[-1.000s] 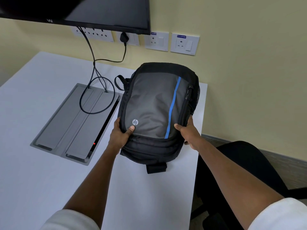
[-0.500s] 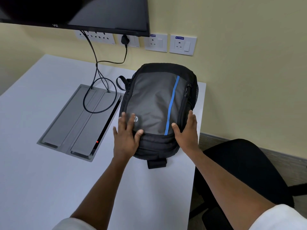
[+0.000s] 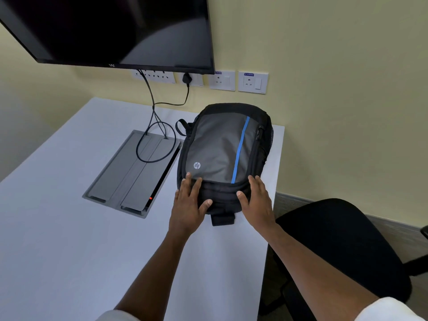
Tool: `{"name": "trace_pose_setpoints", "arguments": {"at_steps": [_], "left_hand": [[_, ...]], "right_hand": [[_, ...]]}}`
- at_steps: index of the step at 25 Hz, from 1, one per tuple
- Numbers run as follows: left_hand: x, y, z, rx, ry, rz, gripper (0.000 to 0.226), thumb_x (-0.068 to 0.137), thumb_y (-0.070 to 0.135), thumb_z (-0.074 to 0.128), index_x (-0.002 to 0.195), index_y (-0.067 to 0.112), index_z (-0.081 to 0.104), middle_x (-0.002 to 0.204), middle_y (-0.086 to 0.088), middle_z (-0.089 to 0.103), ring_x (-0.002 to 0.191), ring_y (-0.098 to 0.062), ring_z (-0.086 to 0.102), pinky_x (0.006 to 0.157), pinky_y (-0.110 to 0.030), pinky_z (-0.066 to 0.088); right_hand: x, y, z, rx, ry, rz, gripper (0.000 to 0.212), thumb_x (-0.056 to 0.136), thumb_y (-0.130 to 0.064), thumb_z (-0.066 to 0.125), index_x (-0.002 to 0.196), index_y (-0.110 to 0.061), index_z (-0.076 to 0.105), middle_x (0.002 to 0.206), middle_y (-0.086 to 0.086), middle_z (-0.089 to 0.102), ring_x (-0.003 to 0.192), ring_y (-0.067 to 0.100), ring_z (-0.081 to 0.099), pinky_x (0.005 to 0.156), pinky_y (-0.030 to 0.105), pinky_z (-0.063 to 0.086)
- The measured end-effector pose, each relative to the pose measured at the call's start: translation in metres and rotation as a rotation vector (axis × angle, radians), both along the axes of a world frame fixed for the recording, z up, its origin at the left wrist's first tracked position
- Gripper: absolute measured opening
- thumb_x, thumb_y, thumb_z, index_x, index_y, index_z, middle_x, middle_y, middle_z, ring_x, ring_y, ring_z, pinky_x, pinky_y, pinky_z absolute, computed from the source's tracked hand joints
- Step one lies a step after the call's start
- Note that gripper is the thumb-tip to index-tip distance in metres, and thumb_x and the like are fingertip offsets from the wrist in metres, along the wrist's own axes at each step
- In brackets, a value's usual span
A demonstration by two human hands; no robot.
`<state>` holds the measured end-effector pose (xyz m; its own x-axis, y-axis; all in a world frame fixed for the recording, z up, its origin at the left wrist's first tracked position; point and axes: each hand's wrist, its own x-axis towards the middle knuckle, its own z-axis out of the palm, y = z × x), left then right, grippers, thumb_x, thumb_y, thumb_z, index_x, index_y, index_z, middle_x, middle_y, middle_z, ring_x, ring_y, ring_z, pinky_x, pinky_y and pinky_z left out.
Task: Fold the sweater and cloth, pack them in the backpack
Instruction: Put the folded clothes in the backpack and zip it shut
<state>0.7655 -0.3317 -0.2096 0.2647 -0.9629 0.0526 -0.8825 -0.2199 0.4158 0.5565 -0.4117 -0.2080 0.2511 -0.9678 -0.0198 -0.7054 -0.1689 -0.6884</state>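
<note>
We observe the backpack (image 3: 222,154) lying flat on the white surface (image 3: 69,239), near its far right corner, close to the wall. Its grey front panel faces up, with a blue stripe (image 3: 240,149) running along the right side of the panel and a round logo (image 3: 196,165) at the lower left. A black strap tab (image 3: 222,219) projects from the end nearest us.

We see the left hand (image 3: 188,205) resting on the near left corner of the backpack. Its fingers (image 3: 188,181) are straight and spread, lying flat on the fabric, with the thumb extended across the black lower band. The right hand (image 3: 257,202) rests on the near right corner; its fingers are likewise straight and relaxed against the side of the bag, gripping nothing.

To the left of the backpack, a grey cable hatch (image 3: 132,174) is set into the surface, showing a small red light (image 3: 151,198). Black cables (image 3: 152,135) loop over the hatch and run up to the wall sockets (image 3: 252,82). A dark monitor (image 3: 111,28) hangs above. A black chair (image 3: 340,246) stands at the right edge of the surface.
</note>
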Motion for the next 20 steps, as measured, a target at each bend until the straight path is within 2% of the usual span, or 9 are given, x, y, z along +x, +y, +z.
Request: {"name": "trace_pose_setpoints", "arguments": {"at_steps": [8,13,20], "left_hand": [[-0.031,0.077,0.042,-0.030,-0.007,0.006,0.075,0.092,0.066,0.042,0.154,0.026,0.027,0.166,0.000,-0.001,0.152,-0.024,0.007,0.119,-0.051,0.023],[-0.053,0.147,0.069,-0.086,-0.025,0.001,0.073,0.093,0.064,0.041,0.153,0.023,0.030,0.166,-0.003,0.000,0.152,-0.027,0.008,0.118,-0.052,0.024],[-0.096,0.250,0.111,-0.179,-0.056,-0.074,0.072,0.091,0.055,0.057,0.151,0.024,0.032,0.166,-0.004,0.004,0.151,-0.027,0.012,0.117,-0.048,0.026]], "right_hand": [[-0.034,0.074,0.043,-0.070,-0.031,0.039,0.051,0.100,-0.036,0.050,0.144,-0.011,0.043,0.149,0.010,0.044,0.136,0.028,0.040,0.110,0.047,0.038],[-0.055,0.143,0.066,-0.112,-0.060,0.067,0.046,0.100,-0.035,0.050,0.141,-0.014,0.047,0.147,0.007,0.045,0.134,0.026,0.042,0.109,0.046,0.039],[-0.091,0.255,0.102,-0.149,-0.091,0.120,0.042,0.100,-0.033,0.050,0.138,-0.014,0.051,0.144,0.004,0.048,0.135,0.022,0.043,0.110,0.043,0.038]]}}
